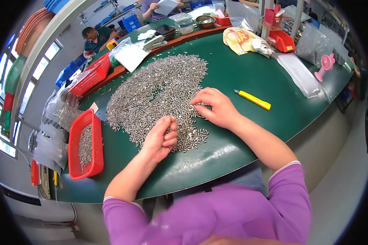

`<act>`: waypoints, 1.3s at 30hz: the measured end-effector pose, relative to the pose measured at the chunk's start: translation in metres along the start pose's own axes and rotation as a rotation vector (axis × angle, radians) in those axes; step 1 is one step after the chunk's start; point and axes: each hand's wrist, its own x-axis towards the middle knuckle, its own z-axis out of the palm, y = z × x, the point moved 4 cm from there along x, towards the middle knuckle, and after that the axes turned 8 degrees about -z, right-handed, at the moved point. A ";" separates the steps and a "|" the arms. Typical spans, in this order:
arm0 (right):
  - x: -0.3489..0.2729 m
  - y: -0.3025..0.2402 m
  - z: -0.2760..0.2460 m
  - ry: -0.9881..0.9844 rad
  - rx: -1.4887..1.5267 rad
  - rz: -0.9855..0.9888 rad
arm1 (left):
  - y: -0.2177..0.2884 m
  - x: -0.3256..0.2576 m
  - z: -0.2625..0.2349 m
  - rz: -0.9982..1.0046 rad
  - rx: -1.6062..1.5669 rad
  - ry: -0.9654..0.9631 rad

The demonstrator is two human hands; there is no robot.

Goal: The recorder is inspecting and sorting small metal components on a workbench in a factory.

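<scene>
A broad pile of small, shiny metal pins (151,87) covers the middle of the green table. Over the near edge of the pile, my left hand (162,138) is closed, thumb against curled fingers; whatever lies inside it is hidden. My right hand (218,108) reaches over the pile's right edge, its fingers bent and the thumb apart from them, with nothing visible between. To the left of the pile, a red plastic basket (97,163) holds more of the small metal pieces.
A yellow utility knife (253,100) lies right of my right hand. Plastic bags (49,149) crowd the left edge. At the back are a yellow cloth (237,39), a metal bowl (205,21) and a red bin (283,41). A pink fan (325,65) stands far right. Two other people sit beyond the table.
</scene>
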 end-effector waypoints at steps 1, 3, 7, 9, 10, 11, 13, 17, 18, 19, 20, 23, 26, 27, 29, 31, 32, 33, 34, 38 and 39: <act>-0.001 0.005 0.003 0.006 0.011 0.035 | 0.014 -0.005 -0.004 0.077 0.010 0.041; -0.001 0.005 0.005 -0.007 0.025 0.012 | 0.048 -0.024 -0.013 0.252 0.021 0.158; -0.004 0.007 -0.004 0.009 -0.019 0.048 | 0.128 -0.079 -0.059 0.656 0.099 0.501; -0.002 0.002 -0.009 0.022 -0.029 0.035 | 0.165 -0.115 -0.095 0.869 0.318 0.671; -0.001 0.000 -0.007 0.022 -0.020 0.023 | 0.179 -0.137 -0.119 0.916 0.452 0.786; 0.001 -0.004 -0.006 0.023 -0.014 0.010 | 0.194 -0.158 -0.152 0.920 0.573 0.932; 0.002 -0.011 -0.005 0.018 -0.030 -0.007 | 0.203 -0.184 -0.204 0.846 0.767 1.123; 0.002 -0.008 -0.029 0.063 -0.098 0.041 | 0.199 -0.205 -0.234 0.603 1.272 1.408; 0.007 -0.013 -0.042 0.082 -0.206 0.016 | 0.194 -0.210 -0.234 0.639 1.316 1.427; 0.011 -0.018 -0.062 0.084 -0.235 -0.008 | 0.193 -0.212 -0.229 0.739 1.419 1.397; 0.015 -0.031 -0.082 0.073 -0.256 0.025 | 0.191 -0.222 -0.229 0.830 1.431 1.391; -0.006 -0.033 -0.134 0.069 -0.464 0.148 | 0.143 -0.194 -0.125 1.085 1.562 1.281; -0.048 -0.004 -0.154 -0.077 -0.634 0.377 | 0.071 -0.154 -0.022 1.004 1.522 0.901; -0.064 0.009 -0.151 -0.151 -0.678 0.447 | 0.044 -0.140 -0.004 0.994 1.586 0.785; -0.087 0.028 -0.139 -0.169 -0.659 0.524 | -0.008 -0.116 0.036 0.959 1.720 0.591; -0.099 0.041 -0.125 -0.127 -0.666 0.510 | -0.042 -0.099 0.058 0.919 1.772 0.462; -0.102 0.048 -0.124 -0.125 -0.674 0.518 | -0.053 -0.090 0.061 0.951 1.788 0.435; -0.106 0.054 -0.124 -0.122 -0.681 0.527 | -0.061 -0.081 0.064 0.954 1.807 0.440; -0.106 0.050 -0.125 -0.127 -0.700 0.489 | -0.069 -0.075 0.064 0.949 1.827 0.457; -0.112 -0.019 -0.110 0.061 -0.351 0.463 | -0.088 -0.069 0.061 0.887 1.891 0.550; -0.124 -0.038 -0.100 0.055 -0.041 0.563 | -0.090 -0.068 0.061 0.889 1.884 0.569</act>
